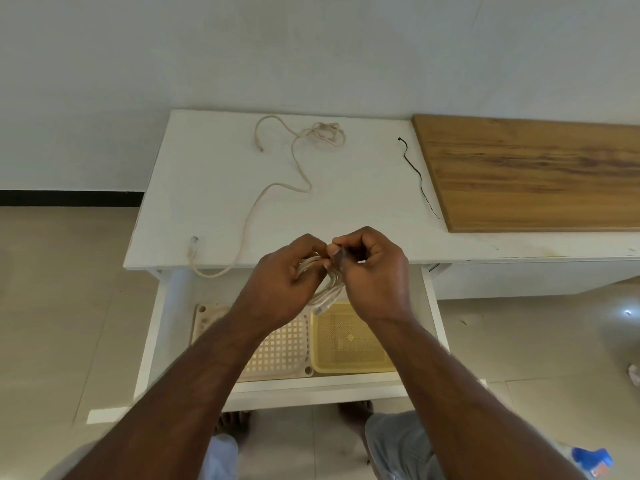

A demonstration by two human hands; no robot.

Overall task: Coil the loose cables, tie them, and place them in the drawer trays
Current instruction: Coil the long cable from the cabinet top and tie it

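Setting: pale wall, beige tiled floor; white desk point(214, 209) against the wall, a wooden board point(540, 174) lying on its right part.
Drawer: white drawer point(152, 341) pulled out below the desk front; inside, a cream perforated tray point(277, 351) on the left and a yellow perforated tray point(346, 344) just beside it on the right.
Coiled cable: whitish coiled cable point(320, 289) held in the air above the trays, its connector end hanging down near the yellow tray's back rim.
Left hand: left hand point(287, 275) has its fingers curled round the coil from the left.
Right hand: right hand point(372, 271) has thumb and fingers pinching a small dark item at the top of the coil; too small to identify.
Loose cable: cream loose cable point(277, 188) sprawled across the desk, partly bunched at the back, one plug at the front-left edge, a loop drooping over that edge.
Cable tie: thin black cable tie point(417, 174) lying on the desk beside the board's left edge.
Person: knees and feet visible below the drawer.
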